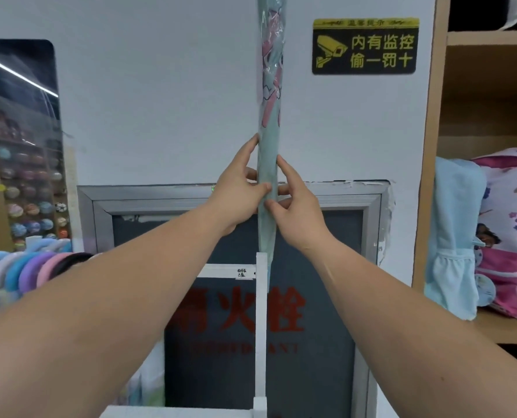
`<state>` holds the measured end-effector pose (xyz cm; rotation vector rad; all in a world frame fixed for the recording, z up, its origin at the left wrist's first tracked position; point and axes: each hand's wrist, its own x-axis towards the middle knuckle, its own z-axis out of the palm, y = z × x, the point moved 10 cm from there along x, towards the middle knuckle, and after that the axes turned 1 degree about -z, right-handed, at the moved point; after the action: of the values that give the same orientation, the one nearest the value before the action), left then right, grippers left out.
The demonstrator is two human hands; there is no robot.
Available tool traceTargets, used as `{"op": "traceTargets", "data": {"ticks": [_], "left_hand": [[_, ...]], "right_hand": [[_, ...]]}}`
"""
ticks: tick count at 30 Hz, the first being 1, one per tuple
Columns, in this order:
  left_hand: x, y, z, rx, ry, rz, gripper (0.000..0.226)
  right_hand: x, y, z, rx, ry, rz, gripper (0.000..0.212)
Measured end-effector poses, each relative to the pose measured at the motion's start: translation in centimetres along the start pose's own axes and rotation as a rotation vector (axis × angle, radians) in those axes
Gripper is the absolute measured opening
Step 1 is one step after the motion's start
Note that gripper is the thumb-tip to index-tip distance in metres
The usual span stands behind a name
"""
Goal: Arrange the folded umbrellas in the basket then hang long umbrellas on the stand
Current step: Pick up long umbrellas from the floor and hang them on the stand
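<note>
Centrally, a long umbrella (271, 86) stands upright in the middle of the frame, running from the top edge down to the lower centre. It is pale teal with a pink pattern on its upper part and is wrapped in a clear sleeve. Both hands hold it at mid-height. The left hand (236, 185) grips it from the left with its thumb laid across the front, and the right hand (296, 206) pinches it from the right, just below. The two thumbs almost meet on the fabric.

The umbrella's narrow lower end comes down just beside the top of the white stand (261, 312), at the right of its upright post; whether they touch I cannot tell.

At lower left, a row of curved pastel handles (25, 270) hangs in blue, lilac and pink. Behind the stand is a grey-framed cabinet (372, 200) with red characters on its dark glass. A black and yellow sign (365, 46) sits on the white wall at upper right. At the right edge, a wooden shelf (486, 86) holds a pink printed backpack (510, 224) with a light blue bag (453, 236) beside it.
</note>
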<state>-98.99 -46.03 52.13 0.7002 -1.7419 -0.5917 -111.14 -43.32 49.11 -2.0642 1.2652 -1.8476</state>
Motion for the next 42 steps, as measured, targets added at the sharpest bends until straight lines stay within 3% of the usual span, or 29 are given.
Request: {"op": "traceTargets", "data": {"ticks": [6,12,19,28,30,32,35,38,42], "left_hand": [[-1.9,-2.9,-2.0,0.015,-0.016,-0.041,0.091],[-2.9,-5.6,-4.6,-0.036,-0.068,-0.109,0.085],[-2.7,-8.0,-8.3,-0.105,-0.030,-0.055,0.066],[-2.0,-7.8,-12.0,-0.305,0.004,0.024,0.073],[-2.1,-8.5,-12.0,-0.307,-0.029,0.008,0.074],[-2.4,-9.4,-11.9,-0.297,-0.068,-0.022,0.074],[-3.0,-11.1,-11.2,-0.294,-0.150,-0.085,0.076],[-3.4,-12.7,-10.8,-0.289,-0.219,-0.158,0.078],[-3.7,-13.4,-10.3,-0.240,-0.282,-0.174,0.080]], "right_hand": [[-0.6,0.7,4.3,0.067,-0.138,0.026,0.078],[-0.6,-0.3,8.0,-0.104,-0.239,-0.028,0.084],[-1.2,-0.8,12.5,-0.259,-0.325,0.003,0.099],[-2.6,0.3,15.9,-0.333,-0.364,0.072,0.098],[-3.0,0.8,16.4,-0.377,-0.390,0.090,0.094],[-2.8,1.0,16.6,-0.361,-0.392,0.101,0.077],[-1.5,0.3,15.8,-0.203,-0.277,0.093,0.053],[-0.1,0.3,15.0,-0.049,-0.156,0.161,0.057],[1.1,-0.5,16.1,-0.023,-0.156,0.121,0.051]]}}
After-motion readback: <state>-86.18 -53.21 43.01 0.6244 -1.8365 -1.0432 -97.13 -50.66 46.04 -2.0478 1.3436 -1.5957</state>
